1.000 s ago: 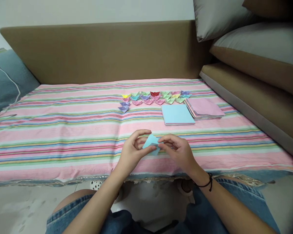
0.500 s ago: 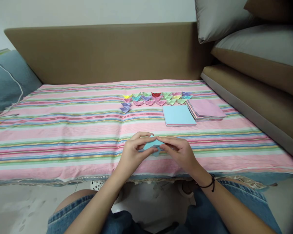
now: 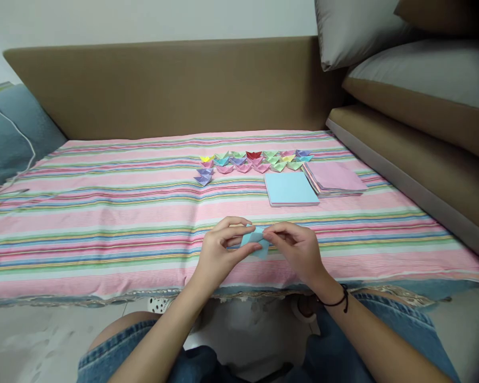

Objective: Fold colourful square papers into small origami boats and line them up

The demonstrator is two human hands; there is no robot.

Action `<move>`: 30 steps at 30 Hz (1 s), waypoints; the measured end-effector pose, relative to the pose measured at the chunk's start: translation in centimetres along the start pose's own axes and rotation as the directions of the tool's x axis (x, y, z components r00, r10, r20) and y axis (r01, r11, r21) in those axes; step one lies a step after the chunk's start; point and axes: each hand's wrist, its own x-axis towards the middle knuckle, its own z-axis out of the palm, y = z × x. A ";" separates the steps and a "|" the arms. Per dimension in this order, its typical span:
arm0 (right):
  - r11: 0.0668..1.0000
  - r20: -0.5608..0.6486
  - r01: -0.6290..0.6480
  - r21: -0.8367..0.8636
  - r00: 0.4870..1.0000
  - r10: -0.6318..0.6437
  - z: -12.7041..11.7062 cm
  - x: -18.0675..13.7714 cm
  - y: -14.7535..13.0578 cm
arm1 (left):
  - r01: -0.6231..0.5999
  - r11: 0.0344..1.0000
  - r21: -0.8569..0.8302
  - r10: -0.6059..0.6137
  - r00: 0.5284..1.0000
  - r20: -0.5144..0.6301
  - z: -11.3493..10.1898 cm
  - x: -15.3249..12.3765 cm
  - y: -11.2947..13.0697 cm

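A small piece of light-blue folded paper (image 3: 256,237) is held up between both hands, just above the striped cloth. My left hand (image 3: 223,246) pinches its left side with thumb and fingers. On the right edge, the thumb and fingertips of my right hand (image 3: 297,247) are closed on the same paper. Part of the paper is covered by the fingers. Beyond the hands lie a stack of light-blue square paper (image 3: 291,189) and, beside it, a stack with a pink sheet on top (image 3: 335,176).
Several folded paper boats (image 3: 254,156) in many colours stand in rows farther back on the striped cloth (image 3: 104,218). A brown backrest (image 3: 163,90) rises behind them. Grey and brown cushions (image 3: 419,90) are piled at right. A white cord (image 3: 19,127) lies at far left.
My right hand has shifted slightly right, its fingers now bunched at the paper's right edge. The light-blue paper has turned and shows more of its surface. My left hand keeps its hold.
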 end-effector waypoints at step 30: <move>0.998 0.153 0.053 0.025 0.987 -0.056 -0.4 0.3 -0.3 | 0.232 0.956 -0.182 -0.237 0.972 -0.005 -0.4 0.2 0.1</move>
